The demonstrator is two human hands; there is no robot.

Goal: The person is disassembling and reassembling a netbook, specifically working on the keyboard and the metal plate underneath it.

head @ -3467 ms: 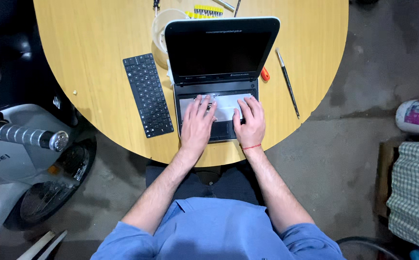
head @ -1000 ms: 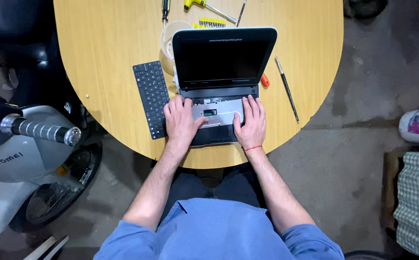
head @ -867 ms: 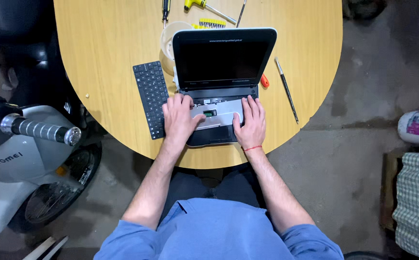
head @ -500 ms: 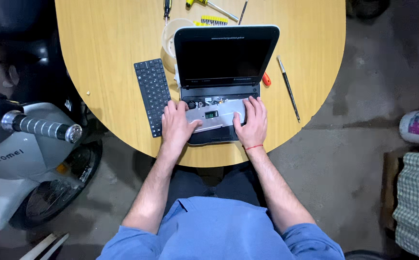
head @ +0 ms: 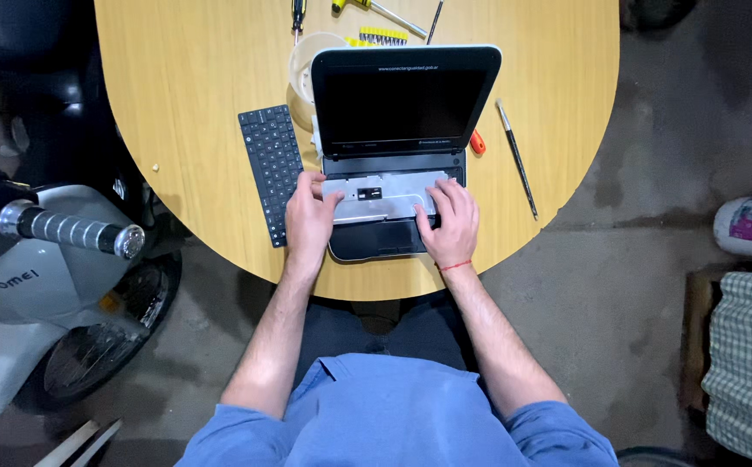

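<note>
Laptop (head: 402, 147) open at near edge of round wooden surface (head: 186, 104), keyboard bay bare, metal plate showing. At far left, scooter handlebar grip (head: 69, 229) beside surface. Next, loose black keyboard (head: 272, 173) flat, just left of laptop. Left hand (head: 309, 220) resting palm down at left edge of laptop base, fingers spread, gripping nothing. Right hand (head: 451, 223) palm down on right side of base, fingers bent, fingertips pressing on plate, also holding nothing. Right of laptop, thin brush (head: 516, 157) lying apart.
</note>
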